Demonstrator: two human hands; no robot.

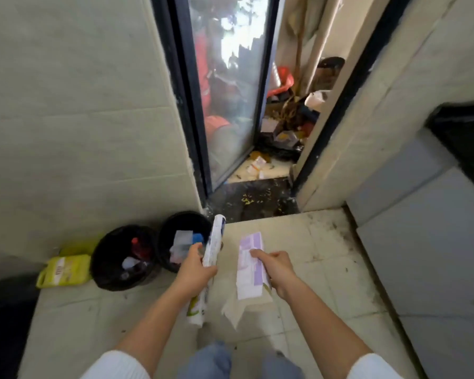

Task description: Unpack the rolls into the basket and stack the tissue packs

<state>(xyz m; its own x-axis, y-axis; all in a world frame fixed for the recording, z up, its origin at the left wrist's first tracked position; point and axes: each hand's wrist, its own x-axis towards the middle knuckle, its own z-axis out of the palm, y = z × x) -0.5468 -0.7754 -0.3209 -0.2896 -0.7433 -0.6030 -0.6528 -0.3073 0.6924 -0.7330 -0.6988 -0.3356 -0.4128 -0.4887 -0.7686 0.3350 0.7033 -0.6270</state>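
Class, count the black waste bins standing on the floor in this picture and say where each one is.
2. One black bin stands by the yellow jug at the wall; the other black bin stands right of it, near the doorway corner. Others may be out of view.

- Both arms reach forward and down from the bottom of the view, forearms bare, white sleeves pushed up near the elbows.
- The left hand (196, 265) is closed around a wrapper, thumb on top, knuckles turned left.
- The right hand (275, 266) is closed on a pack, fingers curled over its edge, back of the hand up.
- The hands sit side by side, apart, at about the same height.
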